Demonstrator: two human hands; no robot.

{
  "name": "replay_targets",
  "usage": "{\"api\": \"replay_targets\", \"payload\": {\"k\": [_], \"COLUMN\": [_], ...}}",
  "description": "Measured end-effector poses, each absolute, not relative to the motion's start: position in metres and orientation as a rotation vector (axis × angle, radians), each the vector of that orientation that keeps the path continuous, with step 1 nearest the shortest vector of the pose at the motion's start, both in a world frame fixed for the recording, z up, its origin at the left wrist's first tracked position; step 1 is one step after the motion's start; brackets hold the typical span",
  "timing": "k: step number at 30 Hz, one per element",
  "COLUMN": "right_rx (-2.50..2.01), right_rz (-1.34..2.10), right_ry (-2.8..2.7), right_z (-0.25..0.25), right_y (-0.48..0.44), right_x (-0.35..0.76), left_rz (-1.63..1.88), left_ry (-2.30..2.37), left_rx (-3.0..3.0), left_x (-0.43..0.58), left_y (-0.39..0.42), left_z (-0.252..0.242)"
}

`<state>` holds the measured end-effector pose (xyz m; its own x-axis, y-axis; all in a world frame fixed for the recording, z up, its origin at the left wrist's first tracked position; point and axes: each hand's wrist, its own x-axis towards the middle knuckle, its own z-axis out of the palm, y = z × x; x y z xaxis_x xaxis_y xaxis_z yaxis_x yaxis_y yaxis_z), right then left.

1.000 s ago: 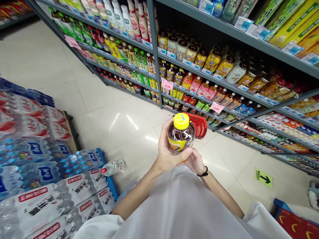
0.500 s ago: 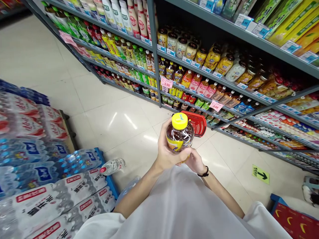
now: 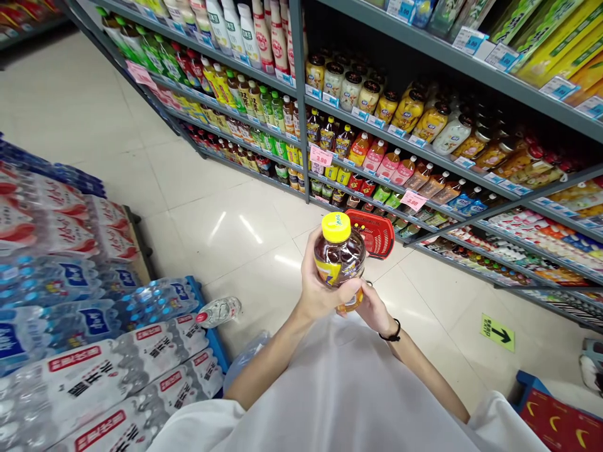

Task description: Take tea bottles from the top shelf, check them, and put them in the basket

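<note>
A bottle of dark drink (image 3: 340, 254) with a yellow cap and a yellow label is held in front of my body, its cap towards me. My left hand (image 3: 316, 290) is wrapped round its left side, the thumb lying across the front. Lower down, my right hand (image 3: 374, 309) grips the bottle near its base, with its fingers partly hidden behind it. A dark band circles my right wrist. Beyond the bottle, a red shopping basket (image 3: 384, 235) sits on the floor by the shelves.
Shelves of bottled drinks (image 3: 391, 166) run across the far side. Shrink-wrapped water packs (image 3: 80, 383) are stacked at the left, and a clear bottle (image 3: 219, 312) lies by them. A green arrow sign (image 3: 498, 333) marks the floor; red boxes (image 3: 556, 417) stand at lower right.
The bottle has tilted a little, so more of its lower part shows. My right hand has shifted slightly down and right along it. The whole view has swung slightly.
</note>
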<state>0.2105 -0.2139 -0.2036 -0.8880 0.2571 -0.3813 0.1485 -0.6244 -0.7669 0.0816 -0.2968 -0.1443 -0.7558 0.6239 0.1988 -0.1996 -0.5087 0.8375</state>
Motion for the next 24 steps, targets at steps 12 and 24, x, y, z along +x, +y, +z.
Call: {"api": "replay_targets", "payload": {"k": [12,24], "right_rx": [-0.495,-0.579], "right_rz": [2.778,2.916], "right_ry": [-1.233,-1.119], "right_z": [-0.193,-0.201], "right_y": [-0.227,-0.228], "right_x": [0.216,0.229], "left_rz": [2.295,2.282], "left_ry": [1.035,1.091], "left_rx": [0.678,0.770], "left_x": [0.079,0.095], "left_y": [-0.299,-0.301], "left_z": [-0.149,-0.152]}}
